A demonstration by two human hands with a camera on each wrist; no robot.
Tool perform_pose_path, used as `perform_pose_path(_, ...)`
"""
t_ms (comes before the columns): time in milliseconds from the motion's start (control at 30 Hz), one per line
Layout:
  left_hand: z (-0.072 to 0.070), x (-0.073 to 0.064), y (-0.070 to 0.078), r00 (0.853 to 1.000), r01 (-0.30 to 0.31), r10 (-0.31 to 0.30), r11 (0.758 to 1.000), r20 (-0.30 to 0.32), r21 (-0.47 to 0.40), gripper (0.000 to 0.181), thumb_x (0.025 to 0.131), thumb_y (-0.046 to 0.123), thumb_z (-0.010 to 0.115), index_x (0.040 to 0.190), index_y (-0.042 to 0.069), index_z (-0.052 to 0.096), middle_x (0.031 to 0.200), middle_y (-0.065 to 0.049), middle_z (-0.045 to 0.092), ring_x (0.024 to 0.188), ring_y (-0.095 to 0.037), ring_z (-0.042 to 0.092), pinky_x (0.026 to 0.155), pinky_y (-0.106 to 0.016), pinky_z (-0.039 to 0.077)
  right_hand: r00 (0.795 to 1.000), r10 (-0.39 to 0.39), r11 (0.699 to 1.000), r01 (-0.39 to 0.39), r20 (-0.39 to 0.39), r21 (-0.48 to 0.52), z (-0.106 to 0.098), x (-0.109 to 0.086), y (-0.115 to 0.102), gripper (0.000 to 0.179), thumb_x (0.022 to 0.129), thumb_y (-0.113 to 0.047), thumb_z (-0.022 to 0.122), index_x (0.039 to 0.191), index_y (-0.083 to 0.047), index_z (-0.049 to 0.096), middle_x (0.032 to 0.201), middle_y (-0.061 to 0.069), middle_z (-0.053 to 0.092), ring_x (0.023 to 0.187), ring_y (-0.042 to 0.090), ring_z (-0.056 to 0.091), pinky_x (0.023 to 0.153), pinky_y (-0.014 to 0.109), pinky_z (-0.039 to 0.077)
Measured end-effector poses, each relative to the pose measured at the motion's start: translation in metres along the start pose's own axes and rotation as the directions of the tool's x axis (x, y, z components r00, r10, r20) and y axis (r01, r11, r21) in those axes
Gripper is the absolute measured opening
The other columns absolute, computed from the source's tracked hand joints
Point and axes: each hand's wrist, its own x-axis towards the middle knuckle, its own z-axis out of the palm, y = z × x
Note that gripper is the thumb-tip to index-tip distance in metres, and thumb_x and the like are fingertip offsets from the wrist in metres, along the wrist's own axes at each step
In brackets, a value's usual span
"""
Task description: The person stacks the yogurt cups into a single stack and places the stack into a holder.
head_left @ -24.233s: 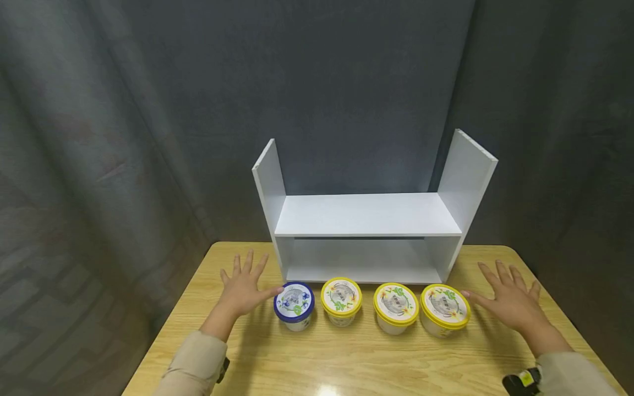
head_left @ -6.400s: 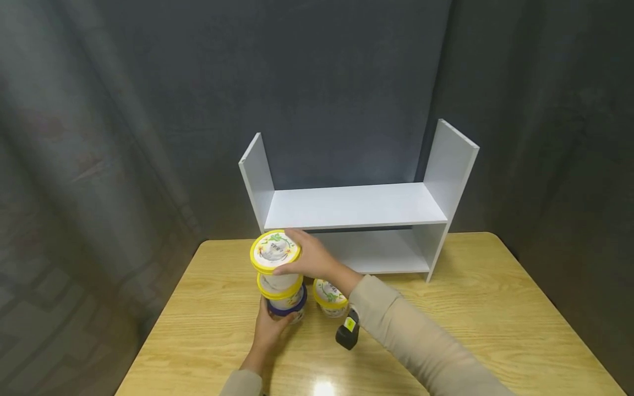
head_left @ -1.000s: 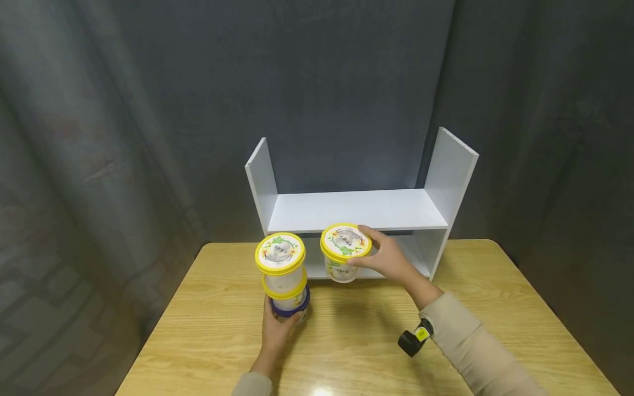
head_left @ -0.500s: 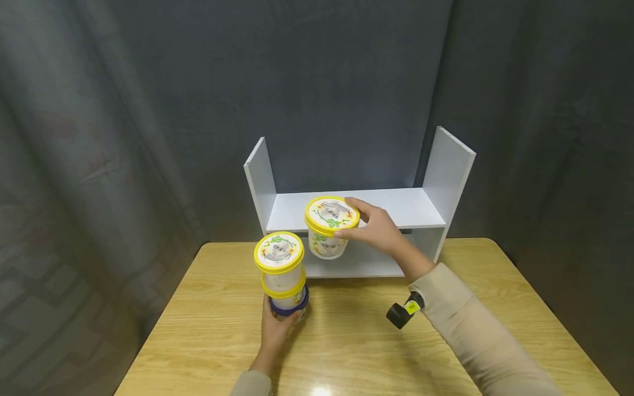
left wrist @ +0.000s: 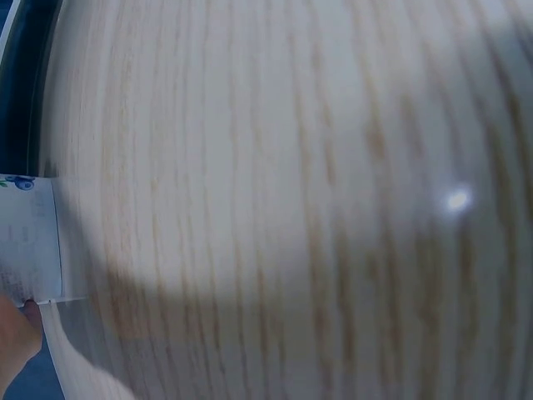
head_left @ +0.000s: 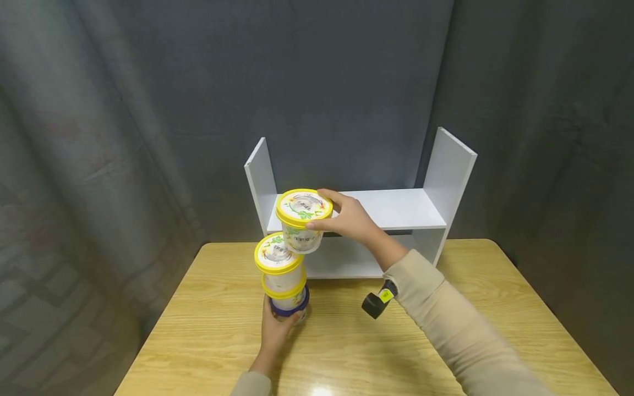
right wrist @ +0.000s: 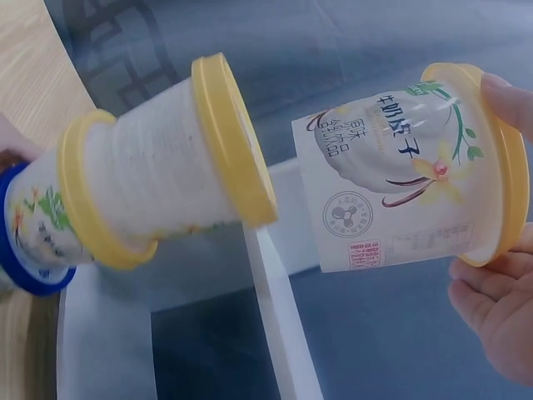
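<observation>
Table (head_left: 346,341), right grip (head_left: 350,220) clamping floral yellow-lidded tub (head_left: 299,220), left grip (head_left: 275,333) clamping blue-lidded tub (head_left: 288,311)

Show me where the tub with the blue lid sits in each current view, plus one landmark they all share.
Head: blue-lidded tub just left of centre, below mid-height, at the bottom of the stack, held by the left hand.
Left wrist: blue-lidded tub at the left edge, partly cut off.
Right wrist: blue-lidded tub at the left edge, partly cut off.
Shared landmark: the wooden table.
</observation>
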Motion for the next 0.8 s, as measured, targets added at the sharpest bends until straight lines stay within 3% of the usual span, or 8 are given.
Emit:
perform_pose_path(267,0.002,0.003,-0.016,1.0,-0.005,0.005,1.0,0.001,0.014,0.088,0.063,0.007,0.075,0.134,0.015,0.022,0.124,-0.015,0.037,0.11,-0.034,0.039,0.093,-0.049,0.031,0.999,-0.009,1.0,0.009,0.042,0.0,0.02,0.01,-0.01,0.088,0.061,-0.042,0.074,0.133,-0.011,0.033,0.134,0.001,0.035,0.121,0.016,0.031,0.096,0.037,0.031)
perform_pose_path(633,0.002,0.003,-0.014,1.0,0.017,-0.017,1.0,0.005,0.019,0.09,0.063,0.007,0.075,0.134,0.017,0.021,0.126,-0.014,0.036,0.112,-0.035,0.037,0.094,-0.049,0.03,0.998,-0.024,0.998,0.027,0.051,-0.059,0.036,0.016,-0.012,0.088,0.06,-0.042,0.074,0.131,-0.01,0.035,0.133,0.001,0.036,0.12,0.017,0.033,0.095,0.034,0.033)
perform_pose_path(800,0.002,0.001,-0.007,0.998,0.057,-0.058,0.998,0.019,0.031,0.09,0.064,0.008,0.074,0.135,0.018,0.019,0.127,-0.014,0.034,0.115,-0.035,0.034,0.096,-0.049,0.027,0.999,-0.017,0.996,0.021,0.05,-0.082,0.04,0.018,-0.01,0.088,0.059,-0.044,0.074,0.131,-0.01,0.036,0.133,0.001,0.037,0.119,0.018,0.034,0.096,0.034,0.032)
